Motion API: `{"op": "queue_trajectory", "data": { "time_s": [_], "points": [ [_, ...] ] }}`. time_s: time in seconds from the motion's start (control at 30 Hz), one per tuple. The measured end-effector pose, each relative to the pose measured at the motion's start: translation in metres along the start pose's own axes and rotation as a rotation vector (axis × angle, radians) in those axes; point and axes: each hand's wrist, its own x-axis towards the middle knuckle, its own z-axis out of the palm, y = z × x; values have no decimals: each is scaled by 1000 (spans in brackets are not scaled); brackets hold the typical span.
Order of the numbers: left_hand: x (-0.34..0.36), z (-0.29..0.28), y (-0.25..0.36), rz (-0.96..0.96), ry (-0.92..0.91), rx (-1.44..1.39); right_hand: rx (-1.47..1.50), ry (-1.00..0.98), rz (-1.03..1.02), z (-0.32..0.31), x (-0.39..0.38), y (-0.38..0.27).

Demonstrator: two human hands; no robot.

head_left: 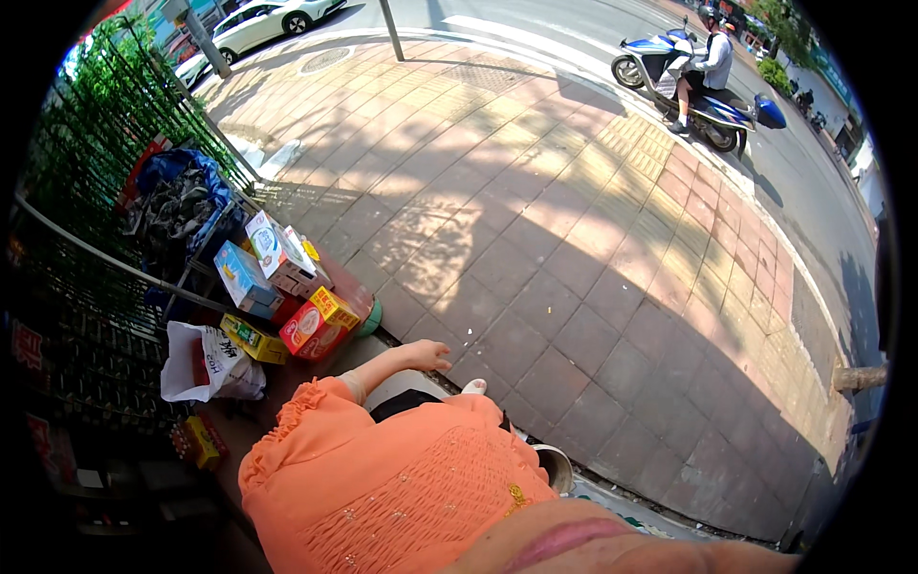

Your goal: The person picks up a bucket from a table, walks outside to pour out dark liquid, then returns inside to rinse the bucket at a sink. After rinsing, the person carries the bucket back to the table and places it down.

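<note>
My left hand point(427, 355) reaches out from the ruffled sleeve of my orange top point(402, 469), above the edge of the paving. Its fingers are loosely stretched and hold nothing. Nearest to it on the left stands a group of cartons: a red box point(316, 331) with a small yellow box on top, a yellow-green box point(252, 339), a light blue box point(247, 279) and a white box point(280, 251). A white plastic bag point(212, 364) sits beside them. One light shoe point(474, 386) shows below the hand. My right hand is out of view.
A round container point(553, 469) stands by my right side. Tiled sidewalk point(535, 277) stretches ahead to the road. A rider sits on a blue and white scooter point(703, 91) at the curb. Blue bag point(186, 206), fence point(115, 105) and pole point(391, 29) stand left and ahead.
</note>
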Motion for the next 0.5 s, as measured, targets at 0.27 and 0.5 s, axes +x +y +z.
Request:
{"op": "queue_trajectory", "data": {
  "time_s": [0.27,0.5],
  "points": [
    [2,-6,13,-11,-13,11,59,10,7,-20,4,9],
    [-1,1,14,-42,-29,-87,65,52,-74,10,-42,-7]
  ]
}}
